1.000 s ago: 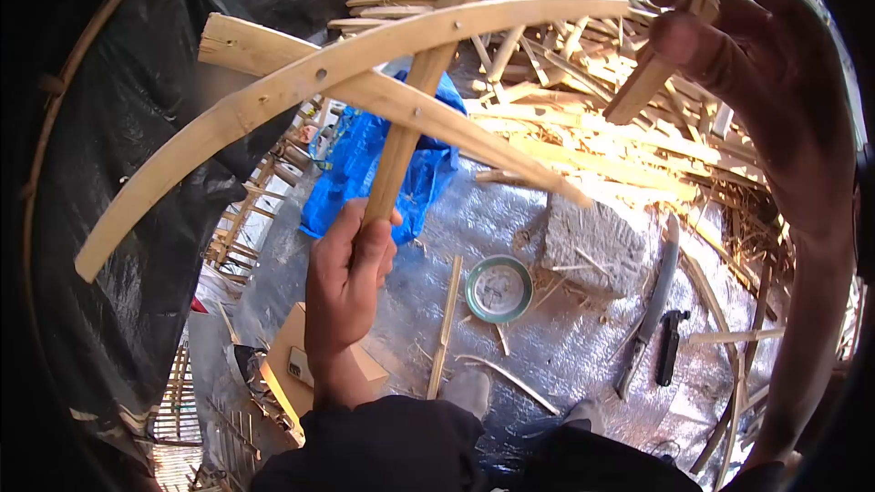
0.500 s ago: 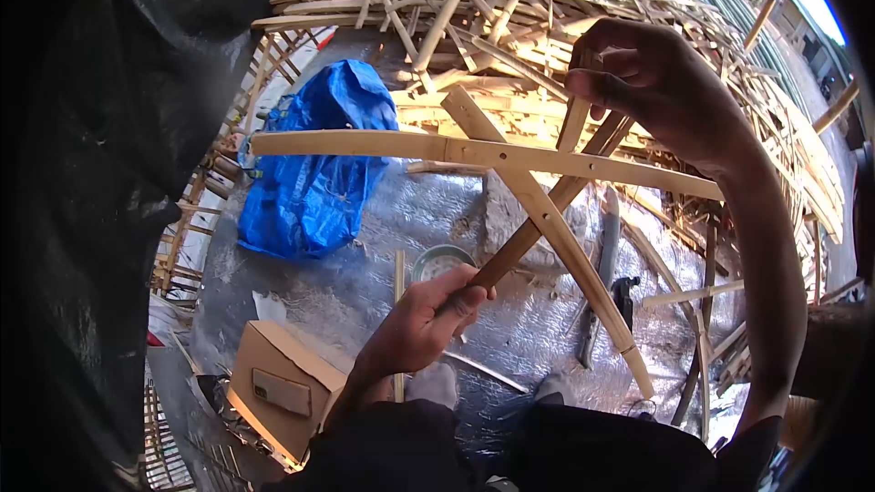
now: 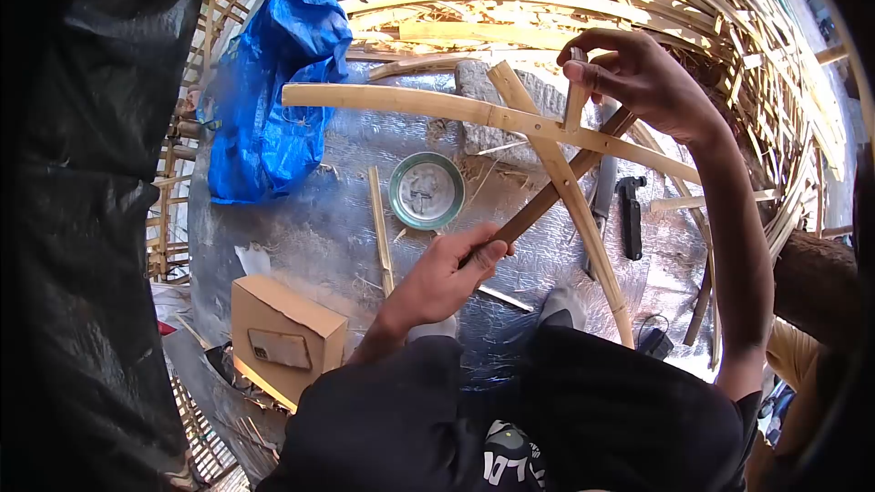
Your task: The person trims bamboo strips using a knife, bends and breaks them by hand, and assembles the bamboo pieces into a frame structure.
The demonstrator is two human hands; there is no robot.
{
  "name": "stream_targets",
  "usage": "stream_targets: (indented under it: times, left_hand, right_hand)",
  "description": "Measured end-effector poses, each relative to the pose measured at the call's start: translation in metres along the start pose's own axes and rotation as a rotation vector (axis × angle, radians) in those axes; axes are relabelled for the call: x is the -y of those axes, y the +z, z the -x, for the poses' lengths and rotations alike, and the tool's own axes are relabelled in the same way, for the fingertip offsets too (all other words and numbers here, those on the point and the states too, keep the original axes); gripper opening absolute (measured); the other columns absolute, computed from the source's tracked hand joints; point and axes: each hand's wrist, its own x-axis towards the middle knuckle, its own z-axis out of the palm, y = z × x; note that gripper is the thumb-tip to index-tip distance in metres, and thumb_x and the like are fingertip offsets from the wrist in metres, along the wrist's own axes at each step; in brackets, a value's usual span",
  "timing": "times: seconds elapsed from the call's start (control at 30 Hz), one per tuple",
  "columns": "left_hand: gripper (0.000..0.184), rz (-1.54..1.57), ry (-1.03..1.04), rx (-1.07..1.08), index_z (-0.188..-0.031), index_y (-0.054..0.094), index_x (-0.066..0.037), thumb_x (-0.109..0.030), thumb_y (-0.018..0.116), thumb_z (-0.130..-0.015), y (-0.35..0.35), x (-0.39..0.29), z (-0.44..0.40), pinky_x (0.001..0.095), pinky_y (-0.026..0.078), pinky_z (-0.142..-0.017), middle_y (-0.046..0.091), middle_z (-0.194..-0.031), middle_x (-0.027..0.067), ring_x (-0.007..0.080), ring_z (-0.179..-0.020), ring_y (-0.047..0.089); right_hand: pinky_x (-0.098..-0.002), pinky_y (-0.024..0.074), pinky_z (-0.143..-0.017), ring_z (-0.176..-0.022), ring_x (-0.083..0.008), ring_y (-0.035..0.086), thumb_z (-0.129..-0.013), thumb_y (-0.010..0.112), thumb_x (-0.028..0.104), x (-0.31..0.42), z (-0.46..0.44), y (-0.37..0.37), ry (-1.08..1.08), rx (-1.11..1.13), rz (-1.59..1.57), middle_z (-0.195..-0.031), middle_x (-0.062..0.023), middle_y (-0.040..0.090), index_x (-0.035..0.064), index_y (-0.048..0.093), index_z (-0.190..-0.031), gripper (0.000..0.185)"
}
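Observation:
My left hand [image 3: 447,275] is closed around the lower end of a dark bamboo strip [image 3: 544,205] that slants up to the right. My right hand [image 3: 643,82] pinches the top of a short pale bamboo strip [image 3: 576,107], its lower end at the long curved bamboo strip [image 3: 401,99]. Another pale bamboo strip [image 3: 577,205] crosses the curved one and the dark one, running down toward my right knee. Small dark holes or nail heads show along the pale strips. Whether the dark strip touches my right hand cannot be made out.
Below the strips lie a green-rimmed dish [image 3: 427,191], a stone block [image 3: 497,123], a black tool [image 3: 631,219] and a long blade-like tool [image 3: 603,184]. A blue plastic bag [image 3: 273,118] and a cardboard box [image 3: 283,328] are on the left. Piled bamboo strips [image 3: 492,0] fill the back.
My view has tipped downward, bringing the dish and my lap more fully into sight. Both hands keep their holds, and the crossed strips have turned slightly.

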Motion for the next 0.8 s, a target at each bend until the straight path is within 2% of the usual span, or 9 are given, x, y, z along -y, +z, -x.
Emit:
stream_targets:
  times: [0.17,0.37,0.4,0.47,0.53,0.57,0.63,0.67,0.8]
  left_hand:
    - [0.031,0.178,-0.131,0.011,-0.106,0.062,-0.002,-0.031,0.052,-0.103,0.000,-0.002,0.003,0.0237,0.035,-0.057,0.045,-0.068,-0.0039,0.0049,-0.063,0.042]
    - [0.032,0.108,-0.083,-0.031,-0.105,0.062,-0.001,-0.032,0.052,-0.104,0.005,0.007,0.000,0.0238,0.034,-0.056,0.043,-0.066,-0.0048,0.0044,-0.061,0.039]
    - [0.032,0.109,-0.091,-0.032,-0.105,0.062,-0.001,-0.032,0.052,-0.104,0.004,0.009,-0.002,0.0238,0.034,-0.056,0.043,-0.066,-0.0048,0.0044,-0.061,0.039]
    - [0.031,0.120,-0.057,-0.009,-0.109,0.059,-0.002,-0.031,0.050,-0.105,0.004,0.018,0.000,0.0212,0.026,-0.048,0.038,-0.062,-0.0069,0.0027,-0.053,0.033]
    - [0.031,0.140,-0.074,-0.003,-0.109,0.059,-0.002,-0.031,0.050,-0.105,0.004,0.023,0.002,0.0211,0.026,-0.048,0.038,-0.062,-0.0070,0.0027,-0.053,0.033]
    - [0.032,0.148,-0.067,0.009,-0.109,0.059,-0.001,-0.032,0.050,-0.105,0.004,0.024,0.001,0.0210,0.026,-0.048,0.038,-0.061,-0.0070,0.0026,-0.053,0.033]
    - [0.032,0.182,-0.103,0.014,-0.109,0.059,-0.002,-0.032,0.051,-0.104,0.006,0.025,0.002,0.0208,0.025,-0.047,0.038,-0.061,-0.0070,0.0025,-0.053,0.033]
    - [0.032,0.180,-0.102,0.004,-0.109,0.059,-0.002,-0.033,0.051,-0.104,0.006,0.026,0.001,0.0209,0.025,-0.047,0.038,-0.061,-0.0070,0.0025,-0.053,0.033]
    - [0.032,0.185,-0.120,-0.006,-0.110,0.060,-0.001,-0.032,0.051,-0.104,0.007,0.029,0.000,0.0206,0.024,-0.047,0.038,-0.062,-0.0070,0.0022,-0.053,0.033]
  right_hand:
    - [-0.0264,0.0493,-0.076,-0.086,-0.0074,0.062,-0.093,0.066,0.046,-0.014,0.003,0.005,0.020,0.046,-0.012,-0.092,-0.0021,0.067,0.0023,0.064,-0.112,0.048]
    - [-0.0295,0.0531,-0.064,-0.073,-0.0111,0.068,-0.093,0.066,0.045,-0.016,0.005,0.017,0.064,-0.025,0.025,-0.081,-0.0098,0.072,0.0062,0.066,-0.110,0.042]
    - [-0.0267,0.0515,-0.065,-0.074,-0.0075,0.064,-0.093,0.064,0.050,-0.017,0.005,0.017,0.092,0.021,0.027,-0.084,-0.0030,0.067,0.0049,0.062,-0.115,0.050]
    - [-0.0260,0.0492,-0.065,-0.072,-0.0059,0.060,-0.095,0.062,0.050,-0.028,0.007,0.028,0.047,-0.014,0.067,-0.081,-0.0004,0.064,0.0064,0.061,-0.112,0.047]
    - [-0.0251,0.0478,-0.065,-0.070,-0.0046,0.055,-0.096,0.061,0.049,-0.034,0.008,0.032,0.022,-0.011,0.064,-0.079,0.0021,0.061,0.0070,0.060,-0.109,0.044]
    - [-0.0270,0.0498,-0.068,-0.076,-0.0064,0.060,-0.096,0.060,0.049,-0.034,0.009,0.033,0.032,-0.009,0.095,-0.084,-0.0007,0.066,0.0070,0.060,-0.110,0.044]
    - [-0.0364,0.0550,-0.073,-0.082,-0.0204,0.071,-0.093,0.062,0.052,-0.034,0.011,0.036,0.003,0.004,0.172,-0.090,-0.0154,0.073,0.0054,0.064,-0.113,0.050]
    - [-0.0377,0.0548,-0.076,-0.085,-0.0234,0.072,-0.093,0.061,0.053,-0.048,0.009,0.041,-0.090,-0.046,0.259,-0.093,-0.0175,0.073,0.0066,0.064,-0.113,0.050]
    - [-0.0360,0.0547,-0.079,-0.092,-0.0215,0.071,-0.094,0.063,0.048,-0.047,0.006,0.045,-0.081,-0.028,0.296,-0.097,-0.0128,0.073,0.0060,0.066,-0.110,0.045]
